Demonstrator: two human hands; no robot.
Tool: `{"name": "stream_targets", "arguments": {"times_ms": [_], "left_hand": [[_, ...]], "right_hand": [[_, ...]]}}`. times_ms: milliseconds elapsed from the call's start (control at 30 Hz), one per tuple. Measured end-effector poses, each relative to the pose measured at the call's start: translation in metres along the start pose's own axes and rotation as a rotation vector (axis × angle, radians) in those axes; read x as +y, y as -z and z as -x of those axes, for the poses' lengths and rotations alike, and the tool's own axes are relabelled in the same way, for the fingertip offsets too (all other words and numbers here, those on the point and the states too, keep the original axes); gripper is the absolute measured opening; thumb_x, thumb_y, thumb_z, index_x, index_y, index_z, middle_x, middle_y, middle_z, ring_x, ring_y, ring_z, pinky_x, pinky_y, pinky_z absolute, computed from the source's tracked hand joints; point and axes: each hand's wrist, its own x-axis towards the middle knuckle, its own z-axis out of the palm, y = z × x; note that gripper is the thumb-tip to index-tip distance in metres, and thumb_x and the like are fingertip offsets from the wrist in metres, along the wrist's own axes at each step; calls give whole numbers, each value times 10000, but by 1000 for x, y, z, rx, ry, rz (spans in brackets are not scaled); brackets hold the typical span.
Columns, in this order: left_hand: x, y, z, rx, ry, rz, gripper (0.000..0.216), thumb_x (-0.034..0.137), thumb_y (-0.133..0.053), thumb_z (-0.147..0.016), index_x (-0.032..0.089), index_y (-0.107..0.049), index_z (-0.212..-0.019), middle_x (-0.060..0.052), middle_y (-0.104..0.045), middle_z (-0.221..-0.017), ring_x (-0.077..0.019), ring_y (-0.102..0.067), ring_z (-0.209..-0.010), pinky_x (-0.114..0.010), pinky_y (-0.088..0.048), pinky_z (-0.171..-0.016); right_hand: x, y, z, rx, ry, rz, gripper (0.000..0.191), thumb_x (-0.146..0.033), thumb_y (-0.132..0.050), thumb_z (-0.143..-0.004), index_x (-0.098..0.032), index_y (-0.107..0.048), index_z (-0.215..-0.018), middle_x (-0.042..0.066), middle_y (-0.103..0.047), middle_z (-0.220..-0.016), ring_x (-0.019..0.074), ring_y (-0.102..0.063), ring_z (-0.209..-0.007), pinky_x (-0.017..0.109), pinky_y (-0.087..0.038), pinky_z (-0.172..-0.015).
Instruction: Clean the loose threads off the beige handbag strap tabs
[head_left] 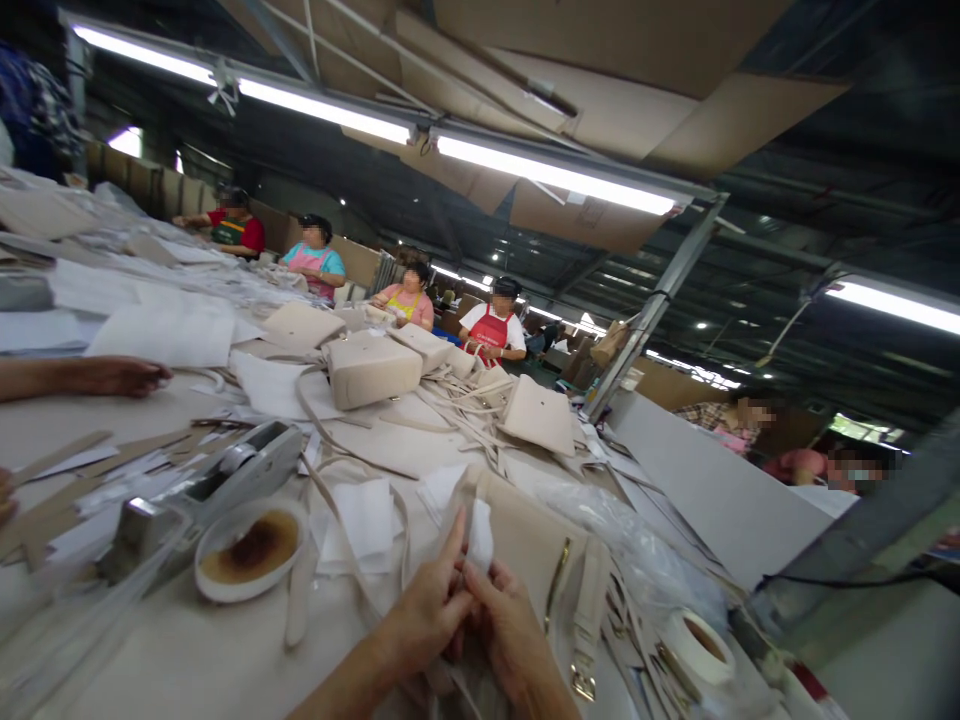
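My left hand (pixel 424 610) and my right hand (pixel 510 635) meet at the bottom centre of the head view. Both pinch a small white paper piece (pixel 480 535) that sticks up between the fingers. Under and behind them lies a beige handbag (pixel 529 545) with a gold clasp and a buckled strap (pixel 581 625). Loose beige straps trail from the bag across the table.
A round dish of brown glue (pixel 251 548) and a tape dispenser (pixel 214 485) lie to the left. A tape roll (pixel 699 642) sits right, by clear plastic wrap (pixel 630 545). More beige bags (pixel 373 368) lie farther up. Another person's hand (pixel 112 375) rests at left; several seated workers line the far side.
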Motion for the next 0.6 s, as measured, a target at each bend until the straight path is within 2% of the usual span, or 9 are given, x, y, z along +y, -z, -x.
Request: {"name": "stream_targets", "arguments": {"times_ms": [67,200,267,333,400,467,533,600], "left_hand": [[0,1,-1,-33,31,43,1063,209,-579,-779,158,145,-1556,52,-612,-580,-89,-477,-362,-153,-358,-347],[3,8,-6,-104,73,79,1170,300,-644,-756,113,218,-1525,86,-565,-474,-116,-471,-347,-166,-351,-338],[6,12,-6,-123,81,59,1178,342,-665,-754,125,188,-1538,89,-560,-470,-115,-460,-345,-171,-340,-339],[9,14,-5,-107,78,-4,1124,392,-660,-769,149,95,-1565,70,-592,-508,-108,-450,-348,-176,-323,-344],[12,15,-4,-50,77,-121,1008,471,-607,-808,144,-43,-1577,50,-605,-521,-112,-443,-350,-191,-311,-355],[14,17,-4,55,69,-273,890,547,-509,-851,124,-180,-1562,47,-577,-499,-138,-461,-367,-218,-331,-377],[15,20,-5,228,14,-474,769,559,-414,-887,127,-327,-1518,38,-558,-517,-180,-539,-445,-256,-404,-449],[15,24,-7,452,-93,-689,658,517,-379,-901,156,-458,-1446,0,-616,-633,-224,-640,-622,-302,-486,-594]], "right_hand": [[2,0,-3,-10,34,72,396,-377,-777,-778,-145,-683,-1085,69,-761,-826,146,-617,-458,247,-484,-397],[-7,-4,-1,-106,41,12,401,-350,-779,-760,-155,-693,-1099,88,-763,-921,195,-700,-650,303,-565,-560],[-13,-7,7,-141,30,-24,435,-322,-787,-728,-173,-694,-1126,88,-763,-971,217,-717,-763,339,-585,-667],[-15,-5,20,-107,9,16,498,-302,-803,-693,-191,-687,-1164,83,-753,-1059,222,-713,-896,344,-574,-781],[-13,7,38,47,-27,133,550,-363,-842,-641,-198,-697,-1145,83,-746,-1101,225,-709,-943,332,-564,-801],[-13,30,57,262,-25,266,581,-509,-849,-590,-181,-720,-1052,96,-764,-1006,225,-721,-814,323,-564,-688],[-18,58,75,461,54,382,583,-624,-792,-592,-172,-721,-953,88,-763,-847,199,-687,-633,303,-526,-560],[-30,84,90,647,156,515,527,-645,-711,-651,-181,-707,-900,66,-738,-762,182,-645,-576,297,-498,-532]]}}
